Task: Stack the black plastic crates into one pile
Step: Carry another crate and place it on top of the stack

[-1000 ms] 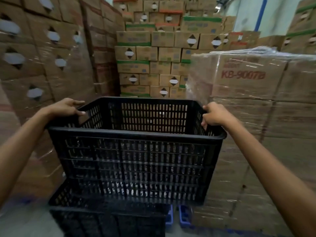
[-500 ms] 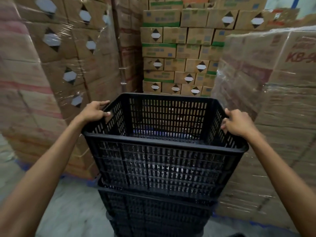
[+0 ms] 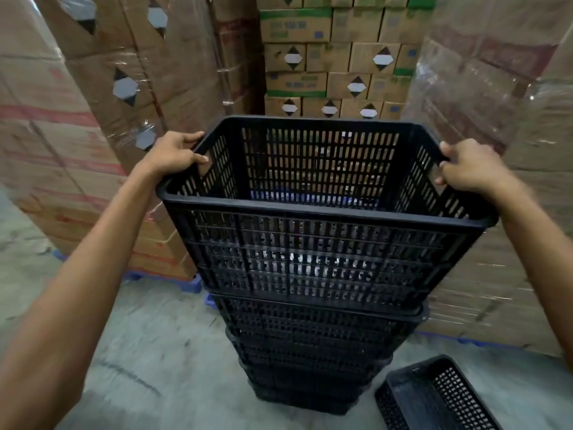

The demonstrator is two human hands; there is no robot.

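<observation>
A black slotted plastic crate (image 3: 322, 252) sits partly nested in the top of a pile of black crates (image 3: 313, 352) on the concrete floor. My left hand (image 3: 176, 153) grips the crate's left rim at the handle slot. My right hand (image 3: 468, 169) grips its right rim. The crate is upright and empty. Another black crate (image 3: 434, 398) lies on the floor at the lower right, cut off by the frame edge.
Shrink-wrapped stacks of cardboard boxes (image 3: 77, 135) stand close on the left, and another wrapped stack (image 3: 502, 150) on the right. More boxes (image 3: 335, 63) rise behind the pile. Blue pallet edges (image 3: 192, 283) show at floor level. Bare concrete floor (image 3: 155, 352) lies in front left.
With both hands on its rim, the crate came down into the top of the pile. The view tilted down, showing the whole pile and the floor crate.
</observation>
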